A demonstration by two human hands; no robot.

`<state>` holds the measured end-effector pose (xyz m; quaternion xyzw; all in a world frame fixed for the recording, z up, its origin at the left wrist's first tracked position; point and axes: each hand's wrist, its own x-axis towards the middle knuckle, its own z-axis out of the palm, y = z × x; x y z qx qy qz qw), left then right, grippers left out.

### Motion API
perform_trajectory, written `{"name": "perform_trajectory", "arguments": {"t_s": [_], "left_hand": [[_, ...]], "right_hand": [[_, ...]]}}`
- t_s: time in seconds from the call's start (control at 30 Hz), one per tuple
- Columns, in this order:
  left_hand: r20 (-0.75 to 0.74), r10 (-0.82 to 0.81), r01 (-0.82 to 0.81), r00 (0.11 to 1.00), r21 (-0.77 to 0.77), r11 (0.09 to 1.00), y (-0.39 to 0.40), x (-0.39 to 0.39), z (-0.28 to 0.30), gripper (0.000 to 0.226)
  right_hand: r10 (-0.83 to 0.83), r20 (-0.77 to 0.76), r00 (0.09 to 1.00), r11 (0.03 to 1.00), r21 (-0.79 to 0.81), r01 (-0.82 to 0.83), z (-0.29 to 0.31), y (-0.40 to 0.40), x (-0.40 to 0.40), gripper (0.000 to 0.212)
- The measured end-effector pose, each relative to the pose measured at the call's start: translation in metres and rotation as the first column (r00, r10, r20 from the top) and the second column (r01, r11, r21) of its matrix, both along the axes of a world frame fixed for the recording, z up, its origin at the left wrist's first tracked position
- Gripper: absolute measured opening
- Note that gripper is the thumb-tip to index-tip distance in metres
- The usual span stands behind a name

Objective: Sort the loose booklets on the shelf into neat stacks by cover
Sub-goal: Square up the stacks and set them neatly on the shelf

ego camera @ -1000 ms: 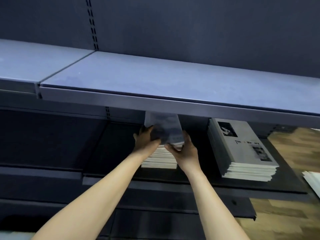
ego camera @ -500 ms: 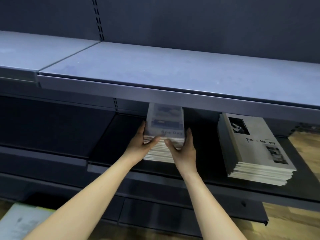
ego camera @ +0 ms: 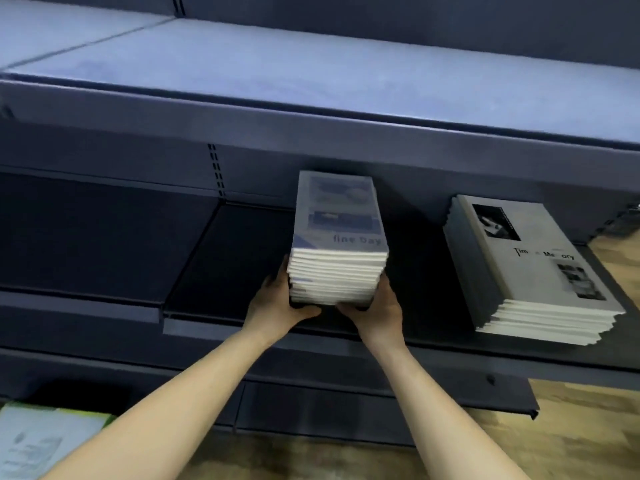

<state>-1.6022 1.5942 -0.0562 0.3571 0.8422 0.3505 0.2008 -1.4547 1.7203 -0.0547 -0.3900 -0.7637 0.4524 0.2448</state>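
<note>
Both hands at the "fine Day" stack (ego camera: 337,251), middle of the dark shelf (ego camera: 214,258), near its front edge.

L hand (ego camera: 277,303): grip wraps the stack's lower left corner. Thumb laid across the front under the bottom booklets; fingers run up the left side, mostly hidden behind the paper. Closed on the stack, not flat.

R hand (ego camera: 377,310): mirrors it at the lower right corner. Thumb across the front at the base, fingers up the right side, partly hidden. Also closed on the stack.

Stack approx. square, page edges facing out, a few booklets slightly stepped. Can't tell if the bottom sits on the shelf or is lifted.

2nd stack, "Time Memory" cover (ego camera: 530,261), same shelf, well apart to the right, angled, edges fanned at the front.

Upper shelf (ego camera: 311,71) overhead. Wood floor (ego camera: 571,438) below, w/ a green-edged booklet (ego camera: 41,441) at lower left.
</note>
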Motion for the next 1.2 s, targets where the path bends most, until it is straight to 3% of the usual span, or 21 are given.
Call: {"name": "perform_trajectory", "arguments": {"t_s": [0.1, 0.33, 0.47, 0.6, 0.77, 0.93, 1.1, 1.2], "left_hand": [[-0.046, 0.014, -0.011, 0.999, 0.056, 0.998, 0.006, -0.010, -0.017, 0.106], [-0.165, -0.035, 0.040, 0.986, 0.027, 0.999, 0.011, -0.016, -0.024, 0.097], [-0.204, -0.149, 0.151, 0.968, -0.006, 0.989, 0.013, -0.032, -0.020, 0.093], [-0.193, -0.255, 0.266, 0.948, 0.037, 0.963, 0.017, -0.045, -0.023, 0.089], [-0.210, -0.285, 0.305, 0.935, 0.072, 0.950, 0.024, -0.052, -0.026, 0.091], [-0.191, -0.217, 0.238, 0.957, 0.091, 0.967, 0.037, -0.057, -0.027, 0.088], [-0.256, -0.089, 0.099, 0.963, 0.023, 0.995, 0.058, -0.068, -0.028, 0.083], [-0.291, -0.075, 0.077, 0.954, -0.006, 0.997, 0.061, -0.067, -0.029, 0.077]], "right_hand": [[-0.018, 0.022, 1.000, 0.999, 0.041, 0.017, -0.008, 0.007, 0.001, 0.085], [-0.010, 0.010, 1.000, 0.985, 0.173, 0.008, -0.011, 0.009, 0.005, 0.081], [0.094, 0.115, 0.989, 0.978, 0.175, -0.114, -0.001, 0.031, 0.001, 0.077], [0.049, 0.258, 0.965, 0.924, 0.355, -0.142, -0.015, 0.045, 0.003, 0.090], [0.155, 0.172, 0.973, 0.944, 0.264, -0.197, -0.015, 0.048, 0.004, 0.062], [0.149, 0.169, 0.974, 0.957, 0.225, -0.185, -0.005, 0.056, -0.010, 0.050], [0.060, 0.201, 0.978, 0.955, 0.275, -0.115, -0.012, 0.077, -0.037, 0.091], [0.045, 0.194, 0.980, 0.952, 0.289, -0.101, -0.019, 0.084, -0.041, 0.092]]}}
